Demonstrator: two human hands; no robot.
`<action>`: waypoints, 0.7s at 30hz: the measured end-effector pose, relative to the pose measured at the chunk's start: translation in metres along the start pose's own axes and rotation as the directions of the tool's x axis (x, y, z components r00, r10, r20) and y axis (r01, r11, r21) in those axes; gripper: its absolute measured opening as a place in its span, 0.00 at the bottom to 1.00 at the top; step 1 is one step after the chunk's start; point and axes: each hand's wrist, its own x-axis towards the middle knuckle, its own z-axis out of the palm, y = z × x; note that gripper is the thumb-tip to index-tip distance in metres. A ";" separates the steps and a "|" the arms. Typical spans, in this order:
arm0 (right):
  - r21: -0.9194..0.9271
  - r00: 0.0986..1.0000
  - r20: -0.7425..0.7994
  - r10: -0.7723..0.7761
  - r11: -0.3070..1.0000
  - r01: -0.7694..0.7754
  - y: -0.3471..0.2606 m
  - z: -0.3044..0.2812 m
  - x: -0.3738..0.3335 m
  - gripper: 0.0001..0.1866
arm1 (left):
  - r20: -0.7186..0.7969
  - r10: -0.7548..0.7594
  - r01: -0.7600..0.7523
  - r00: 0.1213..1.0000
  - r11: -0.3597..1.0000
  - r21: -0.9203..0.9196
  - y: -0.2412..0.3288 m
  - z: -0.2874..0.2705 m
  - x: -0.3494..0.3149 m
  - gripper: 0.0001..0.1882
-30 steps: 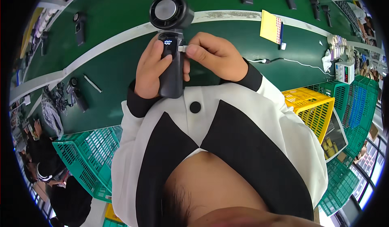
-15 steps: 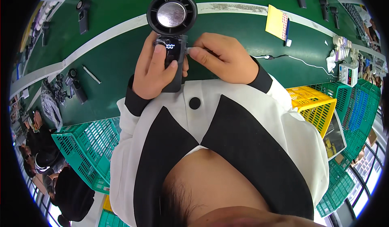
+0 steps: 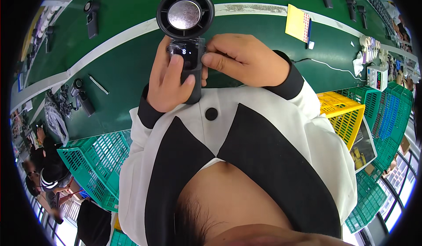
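My left hand (image 3: 169, 81) is wrapped round the handle of a dark handheld fan (image 3: 190, 63), its thumb on the front below a lit display. The round fan head (image 3: 184, 15) has a silver disc in its middle and points away from me. Clear film covers part of the handle's upper end. My right hand (image 3: 239, 61) is closed at the handle's right side, thumb tip against the edge. A cable (image 3: 321, 63) runs from the right and passes behind my right wrist; the plug end at the fan is hidden by my fingers.
A yellow paper pad (image 3: 297, 24) with a pen lies at the right, near a white meter box (image 3: 377, 78). More fans (image 3: 83, 97) and a silver pen (image 3: 99, 84) lie left. A green crate (image 3: 94, 162) and a yellow crate (image 3: 343, 112) flank me. People sit at lower left.
The display shows different lit marks. My right thumb is closer against the fan's side, where a pale plug showed before. The handle's lower end has shifted slightly, and my right wrist covers more cable.
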 end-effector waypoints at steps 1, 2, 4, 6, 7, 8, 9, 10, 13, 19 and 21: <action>-0.034 1.000 0.007 -0.016 0.999 0.016 -0.001 -0.002 0.001 0.10 | 0.037 0.069 -0.071 0.997 0.996 0.056 0.001 0.000 0.001 0.29; -0.034 1.000 0.014 -0.010 0.999 0.010 -0.002 -0.004 0.001 0.10 | 0.079 0.095 -0.104 0.992 0.987 0.123 0.002 -0.001 0.002 0.30; -0.055 0.999 0.033 0.037 0.998 -0.035 -0.004 -0.006 0.001 0.09 | 0.086 0.063 -0.072 0.994 0.992 0.105 0.001 -0.003 0.002 0.29; 0.028 0.998 0.002 0.065 0.998 -0.065 -0.005 -0.003 0.000 0.09 | 0.044 -0.108 0.110 0.993 0.993 -0.031 -0.003 -0.005 -0.001 0.28; 0.060 0.996 -0.009 0.088 0.994 -0.087 -0.005 -0.001 -0.001 0.08 | 0.021 -0.091 0.093 0.996 0.993 -0.067 -0.007 -0.007 -0.003 0.27; 0.101 0.987 -0.014 0.161 0.982 -0.159 -0.004 0.001 -0.002 0.08 | 0.013 -0.125 0.125 0.992 0.990 -0.068 -0.011 -0.008 -0.005 0.27; 0.138 0.974 -0.017 0.228 0.965 -0.223 -0.002 0.003 -0.003 0.07 | 0.009 -0.156 0.156 0.988 0.985 -0.067 -0.015 -0.010 -0.007 0.26; 0.186 0.970 -0.040 0.241 0.955 -0.229 0.000 0.005 -0.004 0.06 | 0.001 -0.134 0.134 0.991 0.989 -0.070 -0.018 -0.011 -0.007 0.24; 0.257 0.960 -0.089 0.265 0.937 -0.235 0.013 0.013 -0.006 0.07 | -0.044 -0.133 0.125 0.990 0.981 -0.145 -0.015 -0.020 -0.001 0.27; 0.203 0.958 -0.148 0.245 0.956 -0.213 0.045 0.026 -0.014 0.10 | -0.771 0.546 -0.389 0.329 0.822 0.416 0.056 -0.049 0.000 0.27; 0.224 0.949 -0.087 0.302 0.934 -0.277 0.053 0.035 -0.013 0.11 | -0.347 0.626 -0.685 0.699 0.726 -0.070 0.083 -0.052 -0.023 0.26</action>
